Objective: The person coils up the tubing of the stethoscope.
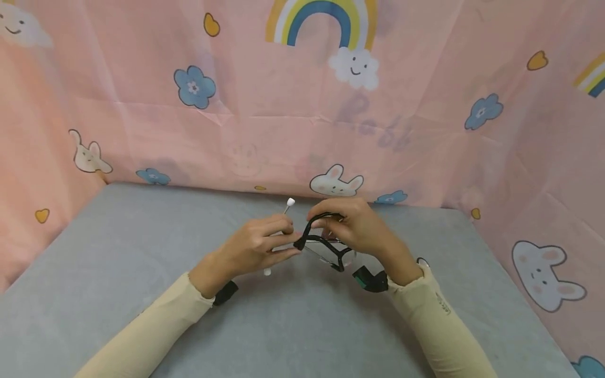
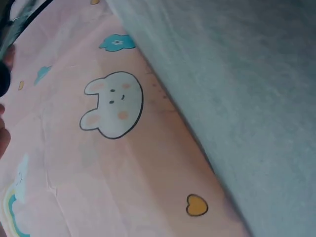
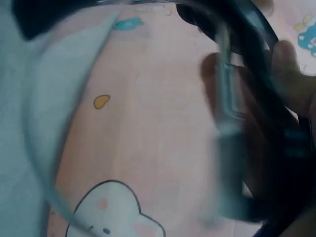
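Observation:
Both hands hold what looks like a stethoscope (image 1: 325, 242) above the grey table. Its black tubing bends into a loop and ends in a Y, with thin metal tubes beside it. My left hand (image 1: 257, 242) grips it, thumb and fingertips at the tubing's bend. White tips show above and below this hand. My right hand (image 1: 354, 223) pinches the top of the loop from the right. In the right wrist view the dark tubing (image 3: 256, 64) runs close and blurred past the fingers. Only bits of fingers and a dark part show at the left wrist view's left edge.
A grey cloth covers the table (image 1: 293, 331). Behind and at the sides hangs a pink curtain (image 1: 264, 142) printed with rabbits, clouds and flowers. Black devices (image 1: 371, 279) are strapped at the wrists, below the cream sleeves (image 1: 156, 325).

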A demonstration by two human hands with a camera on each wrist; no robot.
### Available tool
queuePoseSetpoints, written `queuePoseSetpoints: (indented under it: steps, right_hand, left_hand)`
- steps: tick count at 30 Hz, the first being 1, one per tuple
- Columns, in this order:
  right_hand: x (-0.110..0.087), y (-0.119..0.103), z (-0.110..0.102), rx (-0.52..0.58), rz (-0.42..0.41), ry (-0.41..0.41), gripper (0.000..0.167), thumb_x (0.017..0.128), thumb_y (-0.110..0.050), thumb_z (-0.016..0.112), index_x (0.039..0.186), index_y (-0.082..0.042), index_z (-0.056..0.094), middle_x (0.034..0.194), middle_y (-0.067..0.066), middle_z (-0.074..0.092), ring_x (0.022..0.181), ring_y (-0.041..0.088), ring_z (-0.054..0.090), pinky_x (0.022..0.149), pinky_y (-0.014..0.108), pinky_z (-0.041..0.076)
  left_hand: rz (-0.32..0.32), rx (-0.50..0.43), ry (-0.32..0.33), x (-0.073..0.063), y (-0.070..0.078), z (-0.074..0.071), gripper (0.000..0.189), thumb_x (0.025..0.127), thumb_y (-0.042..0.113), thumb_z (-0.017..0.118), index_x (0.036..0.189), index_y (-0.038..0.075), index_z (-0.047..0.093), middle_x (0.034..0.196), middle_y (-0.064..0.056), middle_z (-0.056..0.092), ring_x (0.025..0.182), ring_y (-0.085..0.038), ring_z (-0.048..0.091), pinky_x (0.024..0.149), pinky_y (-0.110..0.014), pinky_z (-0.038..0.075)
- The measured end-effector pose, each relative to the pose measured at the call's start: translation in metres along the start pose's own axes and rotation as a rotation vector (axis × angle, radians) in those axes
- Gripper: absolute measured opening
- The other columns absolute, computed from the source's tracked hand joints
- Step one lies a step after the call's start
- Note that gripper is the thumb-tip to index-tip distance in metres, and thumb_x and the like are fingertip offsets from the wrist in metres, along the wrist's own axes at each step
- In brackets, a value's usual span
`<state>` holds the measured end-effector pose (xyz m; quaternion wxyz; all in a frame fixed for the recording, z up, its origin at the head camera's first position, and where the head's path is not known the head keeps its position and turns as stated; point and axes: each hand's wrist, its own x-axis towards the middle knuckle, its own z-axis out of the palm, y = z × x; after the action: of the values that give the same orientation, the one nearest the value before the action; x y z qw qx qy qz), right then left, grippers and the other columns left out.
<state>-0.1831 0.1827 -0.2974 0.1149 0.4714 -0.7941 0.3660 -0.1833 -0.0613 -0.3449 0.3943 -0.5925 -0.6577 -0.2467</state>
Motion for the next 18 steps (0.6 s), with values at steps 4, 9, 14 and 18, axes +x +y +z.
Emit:
queuePoseSetpoints:
  steps: [4,9,14,18]
  right_hand:
    - [0.000,-0.003,0.004,0.020,0.081,0.106,0.012,0.089,-0.003,0.071,0.100,-0.007,0.074,0.078,0.005,0.072,0.049,0.006,0.060,0.045,0.021,0.049]
    - [0.002,-0.005,0.010,-0.006,0.182,0.200,0.009,0.088,-0.010,0.074,0.097,-0.010,0.076,0.076,0.006,0.074,0.043,0.008,0.057,0.042,0.022,0.047]
    - [0.003,-0.009,0.014,-0.011,0.326,0.204,0.010,0.089,-0.021,0.076,0.095,-0.013,0.079,0.076,0.005,0.074,0.042,0.015,0.057,0.041,0.027,0.049]
    - [0.003,-0.011,0.010,0.027,0.459,0.171,0.013,0.089,-0.024,0.076,0.096,-0.014,0.079,0.078,0.007,0.074,0.044,0.021,0.058,0.041,0.032,0.050]
  left_hand:
    - [0.036,0.106,0.055,0.002,0.004,0.001,0.028,0.074,0.012,0.088,0.096,-0.002,0.077,0.087,-0.008,0.066,0.080,-0.018,0.065,0.073,-0.022,0.057]
    - [0.070,0.257,0.071,0.003,0.008,0.000,0.030,0.079,0.015,0.084,0.102,-0.003,0.076,0.087,-0.011,0.069,0.083,-0.022,0.068,0.077,-0.024,0.059]
    - [0.092,0.359,0.075,0.003,0.010,0.000,0.023,0.086,0.018,0.078,0.098,-0.002,0.077,0.085,-0.010,0.072,0.083,-0.021,0.069,0.081,-0.026,0.059]
    - [0.096,0.366,0.073,0.005,0.011,-0.001,0.024,0.091,0.019,0.073,0.108,0.002,0.075,0.086,-0.007,0.070,0.082,-0.018,0.067,0.077,-0.024,0.058]
